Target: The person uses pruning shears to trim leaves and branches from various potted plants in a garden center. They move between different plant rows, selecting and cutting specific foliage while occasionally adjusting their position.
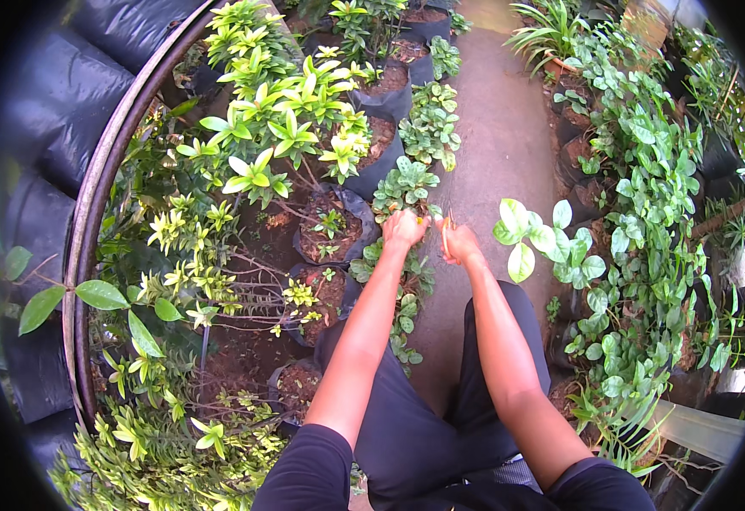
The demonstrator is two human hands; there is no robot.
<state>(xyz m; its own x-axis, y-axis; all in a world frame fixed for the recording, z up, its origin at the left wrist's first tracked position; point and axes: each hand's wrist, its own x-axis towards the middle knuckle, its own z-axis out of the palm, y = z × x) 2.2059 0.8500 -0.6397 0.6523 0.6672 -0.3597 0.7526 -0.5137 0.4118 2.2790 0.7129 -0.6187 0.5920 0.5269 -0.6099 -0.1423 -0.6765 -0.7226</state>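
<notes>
A low, round-leaved plant grows along the left edge of the concrete path. My left hand is at its lower leaves, fingers closed, with a small yellow leaf showing at the fingertips. Just to the right, over the path, my right hand grips scissors with orange handles. The blades point away from me, close to the left hand's fingertips; whether they touch a stem is too small to tell.
Black grow bags of soil and shrubs line the left side. Leafy vines crowd the right, and one variegated sprig leans over the concrete path. A curved rail stands at far left.
</notes>
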